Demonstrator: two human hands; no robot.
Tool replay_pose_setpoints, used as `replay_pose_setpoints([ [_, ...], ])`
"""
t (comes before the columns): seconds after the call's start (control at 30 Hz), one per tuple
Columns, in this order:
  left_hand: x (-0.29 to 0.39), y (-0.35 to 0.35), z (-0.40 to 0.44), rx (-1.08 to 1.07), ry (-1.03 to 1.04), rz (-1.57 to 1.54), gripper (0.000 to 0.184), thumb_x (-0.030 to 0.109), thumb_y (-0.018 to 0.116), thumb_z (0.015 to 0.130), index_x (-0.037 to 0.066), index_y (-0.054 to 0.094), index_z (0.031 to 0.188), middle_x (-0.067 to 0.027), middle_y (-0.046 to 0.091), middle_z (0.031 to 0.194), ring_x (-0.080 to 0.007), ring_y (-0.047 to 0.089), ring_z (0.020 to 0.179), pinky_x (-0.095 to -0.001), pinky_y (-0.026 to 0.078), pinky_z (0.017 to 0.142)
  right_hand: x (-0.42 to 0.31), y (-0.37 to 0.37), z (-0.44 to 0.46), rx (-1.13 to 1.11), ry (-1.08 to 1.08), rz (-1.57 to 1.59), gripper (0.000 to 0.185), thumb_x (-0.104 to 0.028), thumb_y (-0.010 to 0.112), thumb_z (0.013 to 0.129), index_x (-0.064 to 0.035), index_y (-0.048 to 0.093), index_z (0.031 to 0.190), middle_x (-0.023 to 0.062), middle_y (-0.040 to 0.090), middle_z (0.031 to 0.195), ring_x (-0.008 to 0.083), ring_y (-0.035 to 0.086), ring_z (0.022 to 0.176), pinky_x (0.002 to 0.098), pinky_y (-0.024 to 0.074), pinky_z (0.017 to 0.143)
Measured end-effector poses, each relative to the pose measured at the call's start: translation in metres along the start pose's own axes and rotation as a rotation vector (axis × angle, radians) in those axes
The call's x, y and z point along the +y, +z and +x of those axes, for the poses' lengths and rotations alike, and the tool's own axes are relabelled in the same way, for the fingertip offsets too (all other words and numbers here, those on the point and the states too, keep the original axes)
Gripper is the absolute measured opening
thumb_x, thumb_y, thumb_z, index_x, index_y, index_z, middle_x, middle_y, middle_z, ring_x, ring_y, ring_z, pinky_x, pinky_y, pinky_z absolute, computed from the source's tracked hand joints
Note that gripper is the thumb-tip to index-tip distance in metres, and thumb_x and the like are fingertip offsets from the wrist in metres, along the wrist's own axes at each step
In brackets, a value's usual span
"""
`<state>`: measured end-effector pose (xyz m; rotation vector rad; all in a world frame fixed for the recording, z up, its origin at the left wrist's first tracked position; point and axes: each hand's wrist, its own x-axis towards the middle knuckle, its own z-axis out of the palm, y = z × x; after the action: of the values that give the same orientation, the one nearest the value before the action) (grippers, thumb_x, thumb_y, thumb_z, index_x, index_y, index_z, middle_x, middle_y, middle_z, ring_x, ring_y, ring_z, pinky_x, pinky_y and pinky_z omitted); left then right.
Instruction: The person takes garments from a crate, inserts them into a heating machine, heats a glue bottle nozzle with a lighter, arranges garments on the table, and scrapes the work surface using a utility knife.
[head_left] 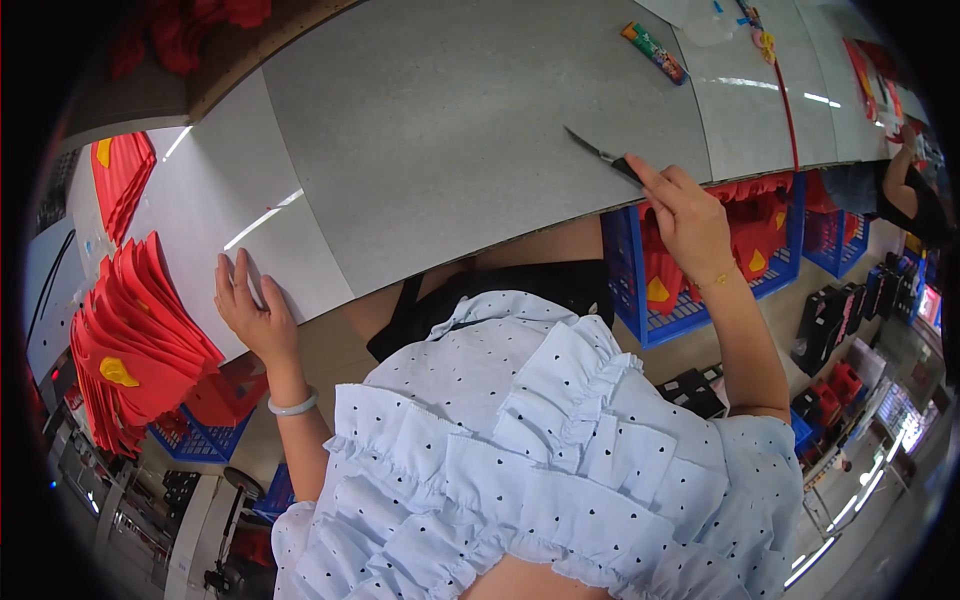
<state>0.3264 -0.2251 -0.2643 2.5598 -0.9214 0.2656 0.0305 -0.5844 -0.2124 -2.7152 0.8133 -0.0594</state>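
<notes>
My left hand (250, 300) lies on the white part of the table near its front edge, fingers stretched out and holding nothing. To its left is a fanned stack of red fabric pieces (150, 330) with yellow patches, hanging over the table edge. My right hand (685, 215) is closed around the dark handle of what looks like a pair of scissors (592, 148). Their thin metal tip points up and left over the grey board (450, 130). Whether the blades are parted is hard to see.
A green-and-orange tube-shaped pack (655, 53) lies at the back right. A red strap (787, 115) crosses the table farther right. Below the right edge stands a blue crate (625, 290) with red pieces. Another person's arm (903, 180) shows at far right.
</notes>
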Motion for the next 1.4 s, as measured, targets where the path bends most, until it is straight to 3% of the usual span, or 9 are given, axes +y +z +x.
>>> replay_pose_setpoints([
  [0.53,0.001,0.001,0.0,0.015,0.025,-0.012,0.042,0.007,0.053,0.08,0.009,0.055,0.121,-0.0141,0.047,0.13,-0.033,0.044,0.119,-0.0408,0.031,0.099,0.009,-0.002,0.012,0.002,-0.02,0.048,0.04,-0.006,0.053,0.084,-0.0194,0.055,0.121,0.0115,0.051,0.076,0.0288,0.054,0.068,0.0348,0.0453,0.062],
  [0.63,-0.001,0.0,0.0,-0.001,0.043,0.043,0.039,0.009,0.05,0.085,0.01,0.054,0.123,-0.0119,0.045,0.133,-0.0288,0.042,0.122,-0.0367,0.033,0.099,0.004,-0.002,0.011,0.007,-0.019,0.052,0.04,-0.006,0.053,0.083,-0.0186,0.055,0.121,0.0123,0.05,0.076,0.0293,0.054,0.068,0.0352,0.0449,0.063],
  [1.4,0.001,-0.001,0.0,-0.001,0.017,0.021,0.038,0.009,0.051,0.085,0.009,0.054,0.123,-0.0125,0.044,0.133,-0.0292,0.041,0.123,-0.0364,0.033,0.099,0.007,0.0,0.007,0.013,-0.004,0.043,0.038,-0.004,0.052,0.084,-0.0173,0.057,0.12,0.0136,0.049,0.075,0.0314,0.053,0.069,0.0369,0.0446,0.064],
])
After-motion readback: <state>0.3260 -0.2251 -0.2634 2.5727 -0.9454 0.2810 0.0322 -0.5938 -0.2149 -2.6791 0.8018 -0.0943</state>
